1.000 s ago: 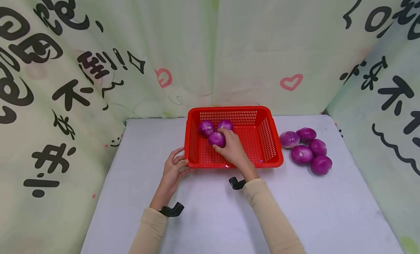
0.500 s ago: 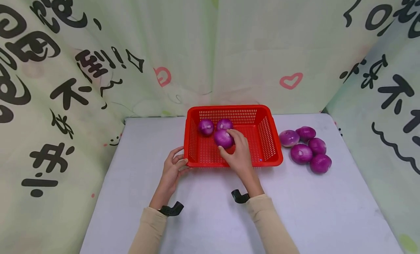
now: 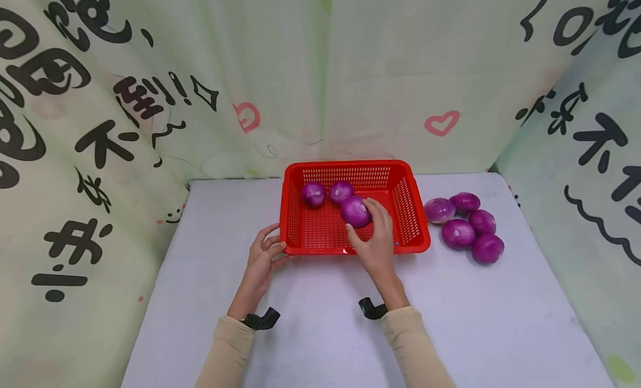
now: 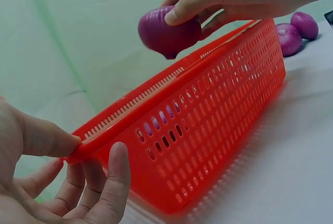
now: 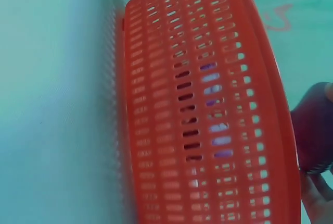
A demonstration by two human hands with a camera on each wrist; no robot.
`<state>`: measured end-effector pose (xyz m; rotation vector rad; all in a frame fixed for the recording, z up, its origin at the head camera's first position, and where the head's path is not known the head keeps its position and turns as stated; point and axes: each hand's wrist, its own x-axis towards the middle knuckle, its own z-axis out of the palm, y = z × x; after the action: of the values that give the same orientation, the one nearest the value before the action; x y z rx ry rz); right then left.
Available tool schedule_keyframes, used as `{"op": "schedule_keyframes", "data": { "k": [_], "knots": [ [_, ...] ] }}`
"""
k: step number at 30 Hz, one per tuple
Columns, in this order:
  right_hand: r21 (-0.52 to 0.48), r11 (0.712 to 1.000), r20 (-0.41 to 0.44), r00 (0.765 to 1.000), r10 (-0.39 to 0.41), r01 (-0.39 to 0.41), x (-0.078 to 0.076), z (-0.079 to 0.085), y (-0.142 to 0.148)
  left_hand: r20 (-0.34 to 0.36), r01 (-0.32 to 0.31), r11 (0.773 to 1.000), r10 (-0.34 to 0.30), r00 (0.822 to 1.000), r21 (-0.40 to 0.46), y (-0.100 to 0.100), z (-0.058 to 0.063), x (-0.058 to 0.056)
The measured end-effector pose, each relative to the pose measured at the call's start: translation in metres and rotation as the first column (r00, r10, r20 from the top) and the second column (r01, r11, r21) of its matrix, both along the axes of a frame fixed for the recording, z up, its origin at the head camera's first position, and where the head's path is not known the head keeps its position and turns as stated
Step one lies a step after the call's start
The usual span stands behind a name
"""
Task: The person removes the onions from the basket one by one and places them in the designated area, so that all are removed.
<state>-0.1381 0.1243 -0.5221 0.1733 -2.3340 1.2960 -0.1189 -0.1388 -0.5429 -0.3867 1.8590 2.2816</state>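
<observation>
From my remote station I saw the right hand (image 3: 378, 246) gripping a purple onion (image 3: 354, 212) above the red basket (image 3: 417, 246), where two onions (image 3: 313, 194) lay. The left hand (image 3: 261, 261) pinched the basket's near-left corner; five more onions (image 3: 458, 234) sat right of it on the table (image 3: 310, 327).

Head view softly, evenly lit; faint shadows on surface (image 3: 315, 349). Wrist views dimmer, green-tinged; right one blurs along base of basket (image 5: 200, 130).

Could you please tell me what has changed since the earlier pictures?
The right hand, holding an onion, moved rightward over the red basket. The left hand kept its hold on the basket; two onions inside and five beside it stayed put.
</observation>
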Motion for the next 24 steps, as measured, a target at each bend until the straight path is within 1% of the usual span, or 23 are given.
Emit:
{"op": "schedule_keyframes", "data": {
  "k": [6,14,20,24],
  "knots": [
    [-0.010,0.998,-0.066,0.996,-0.064,0.063,0.010,0.000,0.015,0.006,0.003,1.000,-0.003,1.000,-0.003,0.000,0.001,0.001],
    [-0.010,0.995,-0.152,0.983,-0.104,0.104,0.022,-0.001,0.046,0.010,0.002,1.000,-0.002,1.000,0.000,0.001,0.000,0.001],
    [0.022,0.988,-0.185,0.972,-0.144,0.150,0.033,-0.004,0.072,0.010,0.007,1.000,-0.007,1.000,0.004,0.000,-0.001,0.001],
    [0.015,0.980,-0.210,0.959,-0.190,0.197,0.040,-0.008,0.090,0.014,0.009,1.000,-0.010,1.000,0.014,-0.001,0.000,0.002]
  ]
}}
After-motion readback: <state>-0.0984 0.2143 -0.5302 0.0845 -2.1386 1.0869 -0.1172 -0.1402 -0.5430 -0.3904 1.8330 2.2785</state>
